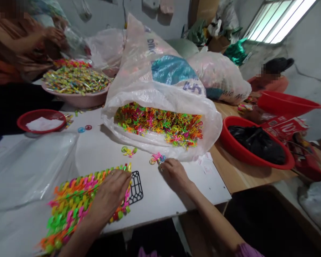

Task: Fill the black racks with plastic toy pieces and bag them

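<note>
Left hand point(109, 194) open, flat on a woven strip of plastic links point(69, 210), long axis slanting toward the white sack point(160, 87); right hand point(175, 175) pinching a small pink link point(156, 157), just beside the sack's mouth.

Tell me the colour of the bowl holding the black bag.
Red. The bowl shows best in the head view.

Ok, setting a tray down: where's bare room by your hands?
Bare white tabletop lies between the open plastic sack and the woven colored strip under your left hand; another patch lies beyond your right hand, before the red basin. Crowded around the sack mouth and pink bowl.
</note>
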`<state>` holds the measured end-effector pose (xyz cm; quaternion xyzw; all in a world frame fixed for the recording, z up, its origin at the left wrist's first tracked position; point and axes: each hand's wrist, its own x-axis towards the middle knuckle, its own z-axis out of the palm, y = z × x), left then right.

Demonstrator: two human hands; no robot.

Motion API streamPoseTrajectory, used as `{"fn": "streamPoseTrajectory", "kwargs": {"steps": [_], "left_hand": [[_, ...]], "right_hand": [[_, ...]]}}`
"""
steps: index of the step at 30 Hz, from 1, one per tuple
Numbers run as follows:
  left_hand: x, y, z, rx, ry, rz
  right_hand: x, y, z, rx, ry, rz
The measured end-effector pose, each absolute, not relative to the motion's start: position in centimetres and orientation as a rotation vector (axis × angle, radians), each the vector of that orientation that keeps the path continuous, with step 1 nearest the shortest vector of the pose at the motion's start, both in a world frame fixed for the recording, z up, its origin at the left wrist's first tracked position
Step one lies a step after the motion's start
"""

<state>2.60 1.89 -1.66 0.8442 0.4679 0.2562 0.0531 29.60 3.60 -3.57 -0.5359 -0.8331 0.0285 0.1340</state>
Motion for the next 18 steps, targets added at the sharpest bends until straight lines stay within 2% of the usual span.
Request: {"fn": "streamPoseTrajectory", "kwargs": {"steps": [5, 9, 18], "left_hand": [[2.6, 1.1, -0.7, 2.533, 1.461, 0.726], [2.6, 0.9, -0.2, 2.546, 1.478, 0.699], [2.6, 1.9, 0.3, 2.52, 1.588, 0.647]], "right_hand": [[28.2, 3.8, -2.8, -1.983, -2.209, 0.24], [25.7, 5.1, -2.6, -2.108, -2.128, 0.321], [21.0, 1.9, -4.0, -1.426, -1.435, 1.236]]}}
